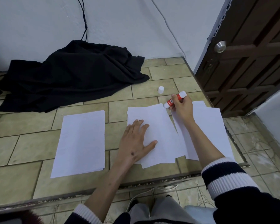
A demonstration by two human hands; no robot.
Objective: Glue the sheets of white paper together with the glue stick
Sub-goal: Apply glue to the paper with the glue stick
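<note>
Fingers: right hand point(183, 109) grips glue stick point(174, 100); left hand point(136, 143) flat on paper point(158, 126), tiled ledge point(23, 151).

3 piles of white paper point(81, 143), 1 glue stick point(174, 99), 1 cap point(161, 90), 1 black cloth point(74, 75).

Showing white lettering on red label of glue stick point(174, 100), held in right hand point(183, 109); letters too small and blurred for reading. Showing no print on white paper sheets point(158, 126). Finding no other legible text, number, brand or sign anywhere in view.
</note>
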